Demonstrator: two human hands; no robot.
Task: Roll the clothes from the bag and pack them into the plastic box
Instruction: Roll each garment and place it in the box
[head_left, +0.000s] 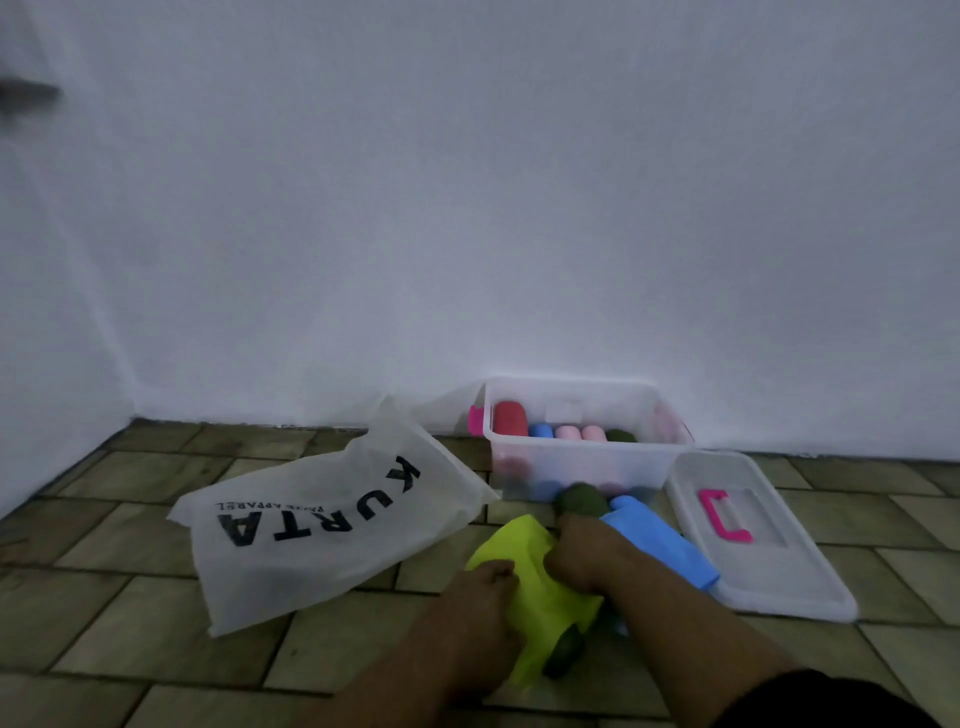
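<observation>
At the bottom middle, L hand (485, 584) & R hand (584, 551) both grip the yellow-green cloth (540, 608) on the floor (130, 613), w/ the plastic box (582, 460) just above, white bag (332, 525) at left.

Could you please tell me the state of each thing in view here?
Box: open, holding rolled clothes.
Lid: off, on floor beside box.
Bag: lying flat on floor.
Yellow cloth: unrolled, on floor.
Blue cloth: on floor, outside box.
Green cloth: on floor, before box.
Left grip: holds yellow cloth.
Right grip: holds yellow cloth.
</observation>
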